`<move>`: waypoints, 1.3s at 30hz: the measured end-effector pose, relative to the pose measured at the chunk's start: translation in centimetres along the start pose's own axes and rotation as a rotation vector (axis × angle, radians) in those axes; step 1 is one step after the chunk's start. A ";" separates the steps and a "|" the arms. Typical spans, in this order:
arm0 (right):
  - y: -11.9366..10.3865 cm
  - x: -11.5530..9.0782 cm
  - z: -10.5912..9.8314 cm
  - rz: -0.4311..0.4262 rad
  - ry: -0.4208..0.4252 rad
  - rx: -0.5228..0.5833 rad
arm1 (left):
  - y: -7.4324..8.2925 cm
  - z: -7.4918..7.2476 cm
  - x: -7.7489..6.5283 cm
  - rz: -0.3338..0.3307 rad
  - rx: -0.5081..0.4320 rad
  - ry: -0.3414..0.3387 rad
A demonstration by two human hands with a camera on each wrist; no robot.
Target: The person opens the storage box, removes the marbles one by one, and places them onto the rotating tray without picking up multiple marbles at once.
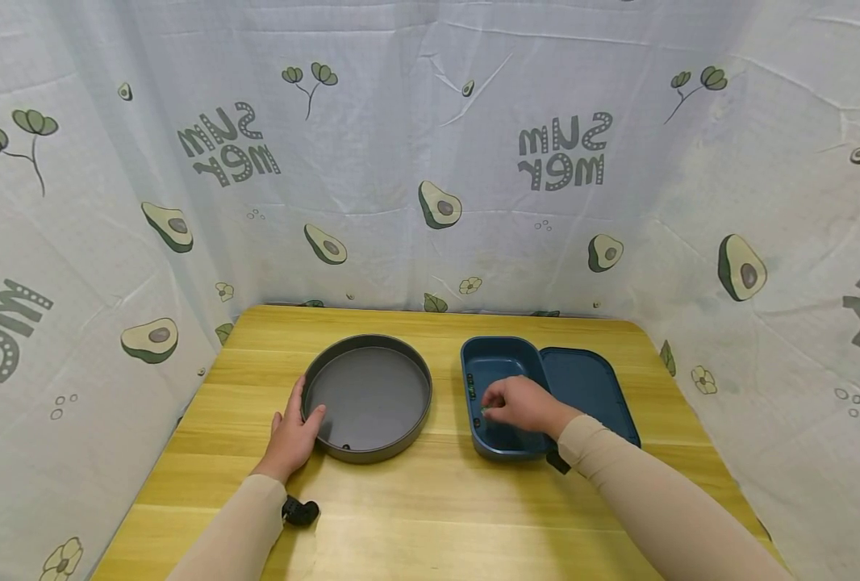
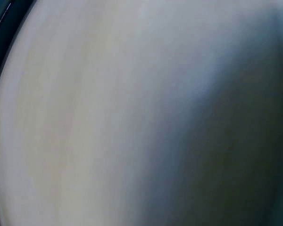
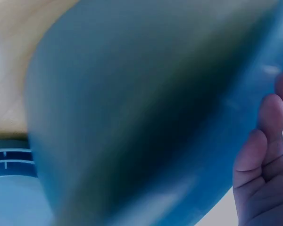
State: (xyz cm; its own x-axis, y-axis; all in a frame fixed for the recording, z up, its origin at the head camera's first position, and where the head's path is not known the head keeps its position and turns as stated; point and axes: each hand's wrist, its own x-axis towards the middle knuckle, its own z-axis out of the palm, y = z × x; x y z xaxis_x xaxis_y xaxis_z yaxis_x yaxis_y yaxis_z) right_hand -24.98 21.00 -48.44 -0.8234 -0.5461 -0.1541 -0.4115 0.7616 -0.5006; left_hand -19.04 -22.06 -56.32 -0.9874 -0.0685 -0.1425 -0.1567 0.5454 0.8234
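My left hand (image 1: 292, 440) holds the near left rim of a round dark grey pan (image 1: 372, 339), with the thumb over the rim and the fingers along the outer wall. One small dark ball (image 1: 346, 446) lies inside the pan by its near edge. Over a blue rectangular box (image 1: 503, 454) is my right hand (image 1: 524, 405), fingers curled and pinching something small and greenish, apparently a small green ball (image 1: 484, 411). Several small dark green balls (image 1: 471, 387) lie along the box's left inner wall. In the right wrist view, fingers (image 3: 272, 117) show beside the blurred box wall.
A flat blue lid (image 1: 590, 387) lies against the box's right side on the yellow wooden table (image 1: 430, 516). White curtains (image 1: 386, 145) with avocado prints surround the table at the back and both sides. The left wrist view is mostly a blur.
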 end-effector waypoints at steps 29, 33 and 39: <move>-3.9 2.4 0.4 0.032 0.197 0.194 | 0.1 0.0 -0.1 -0.004 -0.009 -0.004; -4.6 2.8 0.6 0.016 0.210 0.197 | 0.2 0.0 -0.1 -0.004 -0.003 -0.003; -5.4 3.6 0.9 0.020 0.219 0.202 | 0.2 0.0 0.0 0.000 -0.005 -0.005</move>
State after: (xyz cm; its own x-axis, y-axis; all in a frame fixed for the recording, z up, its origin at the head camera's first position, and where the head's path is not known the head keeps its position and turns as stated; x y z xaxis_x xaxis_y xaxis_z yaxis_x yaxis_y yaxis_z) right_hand -25.33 14.60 -47.04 -0.9041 -0.4271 0.0111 -0.3267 0.6744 -0.6621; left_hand -19.08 -21.96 -56.14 -0.9873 -0.0639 -0.1451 -0.1565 0.5409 0.8264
